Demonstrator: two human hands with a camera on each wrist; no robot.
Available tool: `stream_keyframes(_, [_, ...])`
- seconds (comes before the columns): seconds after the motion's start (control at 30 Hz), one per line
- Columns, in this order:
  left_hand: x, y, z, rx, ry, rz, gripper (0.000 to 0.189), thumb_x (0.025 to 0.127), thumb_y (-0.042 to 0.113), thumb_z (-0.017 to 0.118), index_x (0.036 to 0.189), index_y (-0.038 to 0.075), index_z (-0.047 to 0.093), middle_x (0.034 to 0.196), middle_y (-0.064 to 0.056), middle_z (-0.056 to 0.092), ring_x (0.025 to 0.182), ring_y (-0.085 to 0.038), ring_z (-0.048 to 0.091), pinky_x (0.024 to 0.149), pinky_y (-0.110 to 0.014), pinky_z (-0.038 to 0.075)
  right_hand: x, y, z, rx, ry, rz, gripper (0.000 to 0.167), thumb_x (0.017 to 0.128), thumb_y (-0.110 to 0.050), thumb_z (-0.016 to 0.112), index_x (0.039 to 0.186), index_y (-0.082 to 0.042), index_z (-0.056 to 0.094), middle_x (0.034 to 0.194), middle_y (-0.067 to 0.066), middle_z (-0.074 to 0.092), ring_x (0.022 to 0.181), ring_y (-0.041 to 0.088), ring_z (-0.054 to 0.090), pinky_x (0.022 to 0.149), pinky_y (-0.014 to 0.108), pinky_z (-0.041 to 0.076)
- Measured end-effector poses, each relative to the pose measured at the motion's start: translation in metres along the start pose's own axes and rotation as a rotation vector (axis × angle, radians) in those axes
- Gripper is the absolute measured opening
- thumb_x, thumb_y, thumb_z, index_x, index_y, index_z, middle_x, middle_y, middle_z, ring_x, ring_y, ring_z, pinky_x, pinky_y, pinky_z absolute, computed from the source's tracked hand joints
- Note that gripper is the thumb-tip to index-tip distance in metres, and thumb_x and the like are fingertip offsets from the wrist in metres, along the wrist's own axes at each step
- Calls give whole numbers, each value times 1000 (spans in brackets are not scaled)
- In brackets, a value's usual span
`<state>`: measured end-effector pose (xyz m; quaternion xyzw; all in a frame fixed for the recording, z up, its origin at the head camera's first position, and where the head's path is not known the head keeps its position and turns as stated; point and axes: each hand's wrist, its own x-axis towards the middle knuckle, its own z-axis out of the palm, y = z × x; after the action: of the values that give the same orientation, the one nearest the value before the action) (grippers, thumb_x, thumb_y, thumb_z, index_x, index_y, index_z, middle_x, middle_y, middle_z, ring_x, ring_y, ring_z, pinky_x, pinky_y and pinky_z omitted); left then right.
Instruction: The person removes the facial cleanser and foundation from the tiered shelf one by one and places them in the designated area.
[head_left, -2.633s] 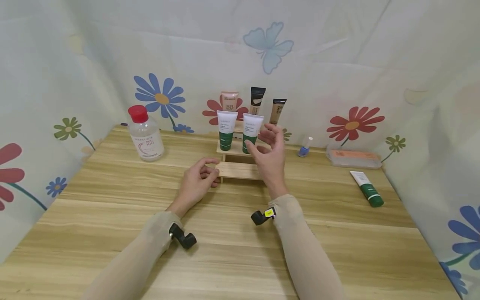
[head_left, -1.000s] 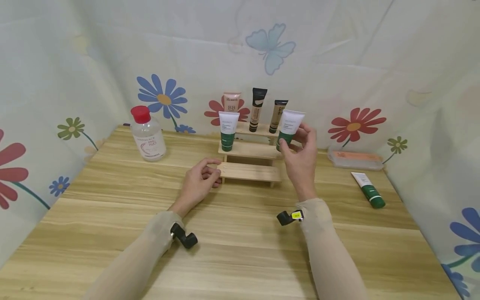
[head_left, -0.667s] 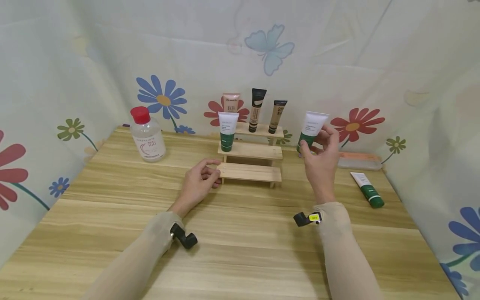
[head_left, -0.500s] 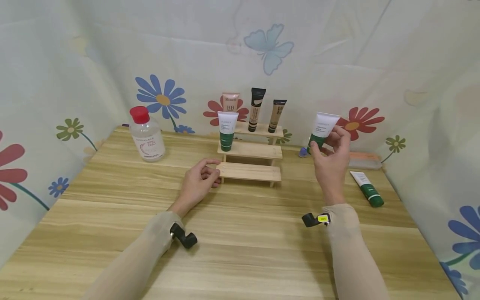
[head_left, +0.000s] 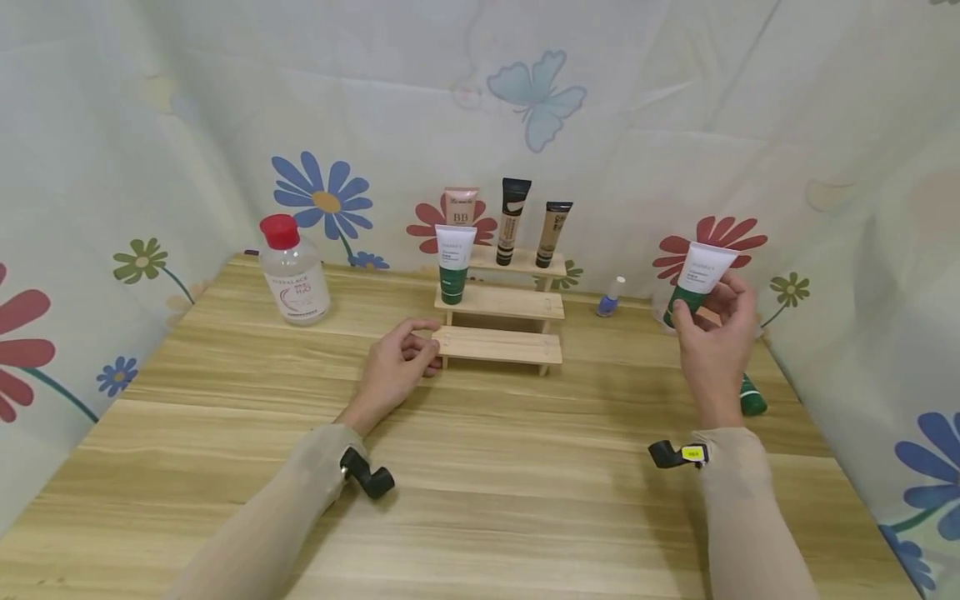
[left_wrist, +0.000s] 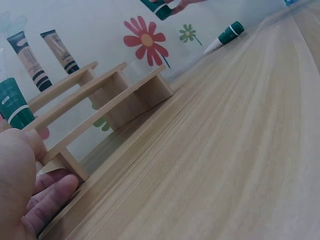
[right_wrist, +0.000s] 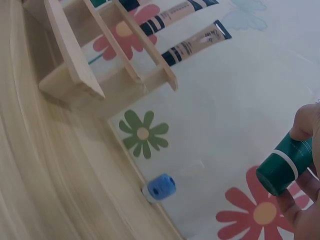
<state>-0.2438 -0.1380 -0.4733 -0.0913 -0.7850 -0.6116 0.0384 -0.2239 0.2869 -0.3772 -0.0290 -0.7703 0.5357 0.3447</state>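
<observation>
My right hand (head_left: 717, 350) pinches a white-and-green squeeze tube (head_left: 701, 279) by its lower part, cap down, raised and slightly tilted at the right. My left hand (head_left: 397, 360) grips the left end of the lowest step of a small wooden step rack (head_left: 498, 343); in the left wrist view its thumb lies along the step and its fingers curl at the leg. A matching tube (head_left: 453, 265) stands on the middle step. On the top step stand a pink BB cream tube (head_left: 461, 207), a black-topped tube (head_left: 512, 223) and a smaller gold-and-black tube (head_left: 552, 235).
Another green-capped tube (head_left: 752, 397) lies at the right, mostly behind my right hand. A small blue nail polish bottle (head_left: 609, 302) stands right of the rack. A clear bottle with red cap (head_left: 281, 232) is at the left. A flowered curtain (head_left: 615, 150) borders the table's back and sides.
The white-and-green tube was taken off the middle step and carried right by my right hand, past the nail polish bottle. My left hand has stayed at the rack.
</observation>
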Motion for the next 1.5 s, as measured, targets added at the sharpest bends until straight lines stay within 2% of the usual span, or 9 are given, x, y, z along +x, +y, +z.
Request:
stream_keyframes(0.23, [-1,2,0,4,4,1,27,113,15,69,140,14,70,104,-17,81,86,-28,82,75,-34,72,1,12,-20,-48,47,11,58,105,-16,77,156,-23,52,130,-13,59,117,10,62,90,22,56])
stream_keyframes(0.53, [-1,1,-1,-6,0,6,28,113,17,69,141,13,70,104,-19,80,87,-32,82,76,-34,72,-1,24,-33,-103,65,11,57,104,-15,77,156,-22,55,126,-14,60,112,9,62,85,20,54])
stream_keyframes(0.93, [-1,2,-1,9,-1,9,28,113,16,68,141,14,69,104,-16,80,85,-27,82,75,-34,72,-11,42,-38,-164,-22,91,61,105,-11,75,160,-14,48,126,-14,55,111,6,59,86,13,53])
stream_keyframes(1.13, [-1,0,-1,3,-2,7,27,113,16,68,140,15,69,103,-15,80,85,-26,82,76,-34,72,-17,59,-41,-169,-72,124,61,101,-7,77,156,-7,52,122,-11,57,105,5,60,82,7,53])
stream_keyframes(1.27, [-1,1,-1,3,-3,8,28,113,15,68,141,14,69,104,-16,80,85,-26,82,75,-34,72,-22,69,-44,-186,-103,158,60,100,-7,78,155,-7,54,121,-10,58,104,5,59,83,8,51])
stream_keyframes(1.5, [-3,2,0,12,1,10,28,113,16,68,142,14,69,104,-16,81,86,-26,82,76,-33,72,-27,80,-43,-159,-147,156,57,98,-2,80,150,-2,56,117,-5,61,101,5,60,78,6,52])
